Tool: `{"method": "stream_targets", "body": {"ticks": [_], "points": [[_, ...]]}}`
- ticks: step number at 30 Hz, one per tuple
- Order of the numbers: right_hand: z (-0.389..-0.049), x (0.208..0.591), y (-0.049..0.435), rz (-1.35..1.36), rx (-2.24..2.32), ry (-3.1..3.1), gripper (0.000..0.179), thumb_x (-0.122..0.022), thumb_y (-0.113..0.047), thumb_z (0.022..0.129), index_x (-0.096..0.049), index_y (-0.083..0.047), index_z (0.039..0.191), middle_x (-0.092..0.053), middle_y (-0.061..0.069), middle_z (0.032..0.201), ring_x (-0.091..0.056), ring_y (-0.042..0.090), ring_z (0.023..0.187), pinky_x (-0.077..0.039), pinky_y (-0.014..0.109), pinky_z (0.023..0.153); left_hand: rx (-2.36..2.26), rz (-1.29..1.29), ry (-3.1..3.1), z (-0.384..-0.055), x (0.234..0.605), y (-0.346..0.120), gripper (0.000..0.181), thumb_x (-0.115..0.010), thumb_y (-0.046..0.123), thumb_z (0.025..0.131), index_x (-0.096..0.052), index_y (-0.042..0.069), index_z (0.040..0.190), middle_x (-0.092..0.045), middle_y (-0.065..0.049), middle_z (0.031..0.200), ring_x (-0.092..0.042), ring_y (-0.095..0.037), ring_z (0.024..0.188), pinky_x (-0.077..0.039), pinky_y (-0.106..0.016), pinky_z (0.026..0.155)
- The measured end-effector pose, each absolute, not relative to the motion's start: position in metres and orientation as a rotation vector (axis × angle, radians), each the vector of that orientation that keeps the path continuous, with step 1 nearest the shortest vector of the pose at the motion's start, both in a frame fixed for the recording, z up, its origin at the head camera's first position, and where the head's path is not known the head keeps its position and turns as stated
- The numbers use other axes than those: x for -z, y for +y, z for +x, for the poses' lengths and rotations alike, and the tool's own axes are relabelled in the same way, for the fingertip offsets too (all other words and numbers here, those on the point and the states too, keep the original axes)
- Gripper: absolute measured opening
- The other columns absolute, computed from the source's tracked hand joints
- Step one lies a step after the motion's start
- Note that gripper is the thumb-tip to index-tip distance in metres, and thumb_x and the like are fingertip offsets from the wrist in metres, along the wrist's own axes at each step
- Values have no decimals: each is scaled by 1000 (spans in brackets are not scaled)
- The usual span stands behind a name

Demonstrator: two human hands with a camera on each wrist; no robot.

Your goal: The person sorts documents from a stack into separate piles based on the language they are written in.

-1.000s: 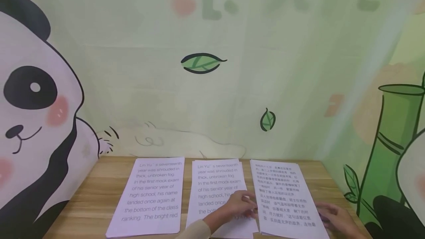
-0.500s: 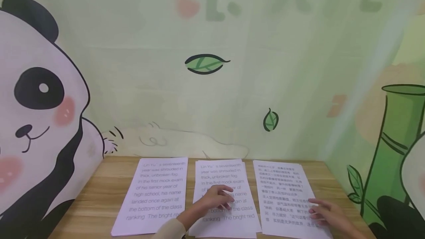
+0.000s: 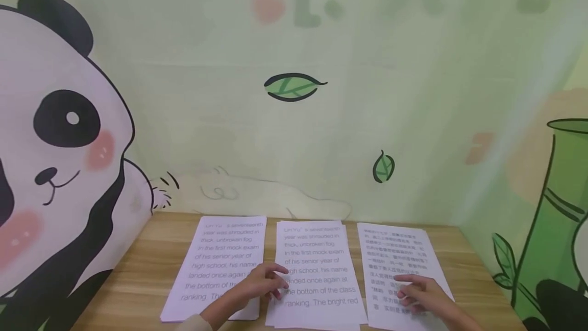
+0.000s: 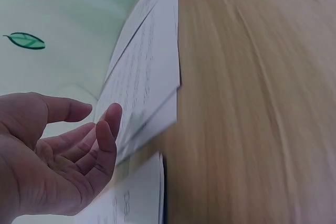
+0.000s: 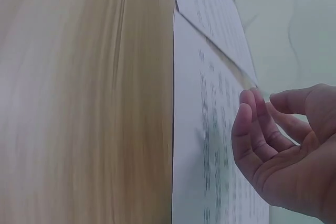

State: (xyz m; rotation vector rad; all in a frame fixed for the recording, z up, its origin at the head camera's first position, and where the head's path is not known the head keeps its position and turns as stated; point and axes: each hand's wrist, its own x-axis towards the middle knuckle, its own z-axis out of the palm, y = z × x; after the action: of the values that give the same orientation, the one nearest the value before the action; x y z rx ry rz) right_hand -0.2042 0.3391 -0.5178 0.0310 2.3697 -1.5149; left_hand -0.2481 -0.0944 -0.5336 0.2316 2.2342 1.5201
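Three stacks of printed paper lie side by side on the wooden table. In the head view my left hand (image 3: 257, 287) is over the gap between the left stack (image 3: 220, 259) and the middle stack (image 3: 317, 264), both printed in English. Its fingers are loosely bent and hold nothing, as the left wrist view also shows. My right hand (image 3: 424, 295) hovers over the lower part of the right stack (image 3: 390, 249), printed in Chinese characters. In the right wrist view the fingers (image 5: 244, 124) are relaxed, with nothing between them. The middle stack's sheets are slightly fanned out.
Bare wood of the table (image 3: 133, 275) shows left of the stacks and, in the left wrist view, along their near side. Behind the table hangs a printed backdrop (image 3: 206, 116) with a panda, leaves and bamboo.
My left hand has moved left, from the middle stack's right edge to its left edge. My right hand has come from the right stack's outer edge to above its pages. The view has shifted slightly.
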Motion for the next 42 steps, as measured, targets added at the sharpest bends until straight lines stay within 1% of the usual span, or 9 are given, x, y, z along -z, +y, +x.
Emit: {"method": "stream_targets", "body": {"ticks": [3, 9, 14, 19, 21, 26, 33, 37, 42], "points": [[-206, 521, 330, -7, 1512, 2345, 48, -56, -16, 101, -49, 11, 141, -75, 0, 93, -70, 13, 82, -59, 31, 71, -1492, 228, 2257, -243, 531, -104, 45, -65, 10, 89, -60, -5, 131, -76, -10, 96, -68, -14, 70, -52, -26, 62], [-203, 532, 310, -138, 1581, 2224, 53, -57, -14, 101, -42, 15, 143, -74, -1, 91, -70, 12, 79, -60, 29, 68, -1465, 162, 2262, -238, 536, -114, 48, -63, 9, 88, -60, -6, 133, -72, -7, 89, -60, -12, 63, -42, -24, 59], [-200, 536, 293, -206, 1594, 2131, 59, -56, -16, 102, -35, 17, 146, -74, 2, 92, -70, 13, 79, -60, 29, 69, -1447, 129, 2271, -235, 541, -114, 46, -64, 13, 91, -61, -5, 133, -69, -5, 86, -60, -12, 63, -41, -25, 62], [-198, 538, 280, -196, 1577, 2089, 67, -56, -16, 101, -25, 22, 147, -74, 4, 90, -69, 12, 76, -59, 27, 68, -1416, 111, 2279, -230, 538, -116, 47, -66, 15, 93, -59, -6, 134, -65, -4, 83, -60, -13, 64, -41, -27, 67], [-197, 539, 277, -200, 1563, 2090, 69, -55, -16, 102, -22, 24, 146, -74, 4, 89, -69, 12, 75, -59, 27, 67, -1404, 110, 2282, -229, 537, -117, 47, -66, 15, 93, -59, -7, 134, -66, -4, 83, -59, -13, 64, -41, -27, 66], [-198, 540, 269, -189, 1520, 2105, 70, -56, -18, 102, -24, 26, 145, -73, 3, 87, -69, 12, 72, -59, 27, 66, -1381, 100, 2284, -228, 534, -118, 47, -65, 14, 93, -59, -7, 134, -68, -3, 84, -59, -12, 62, -42, -26, 65], [-201, 539, 261, -199, 1529, 2054, 65, -53, -20, 103, -30, 21, 148, -71, 3, 86, -66, 11, 71, -57, 26, 66, -1385, 100, 2285, -229, 533, -118, 50, -65, 15, 92, -58, -9, 135, -69, -4, 84, -58, -11, 61, -41, -25, 63], [-199, 539, 258, -218, 1533, 2035, 64, -52, -19, 103, -30, 20, 148, -70, 4, 87, -66, 13, 74, -57, 27, 68, -1395, 96, 2287, -227, 534, -119, 48, -65, 14, 91, -60, -10, 133, -69, -3, 82, -58, -10, 61, -42, -24, 62], [-201, 535, 256, -207, 1517, 2068, 62, -54, -20, 103, -33, 18, 148, -71, 3, 87, -66, 13, 74, -58, 27, 67, -1414, 98, 2284, -227, 534, -121, 46, -64, 14, 92, -61, -8, 132, -70, -4, 85, -60, -11, 63, -42, -25, 63]]}}
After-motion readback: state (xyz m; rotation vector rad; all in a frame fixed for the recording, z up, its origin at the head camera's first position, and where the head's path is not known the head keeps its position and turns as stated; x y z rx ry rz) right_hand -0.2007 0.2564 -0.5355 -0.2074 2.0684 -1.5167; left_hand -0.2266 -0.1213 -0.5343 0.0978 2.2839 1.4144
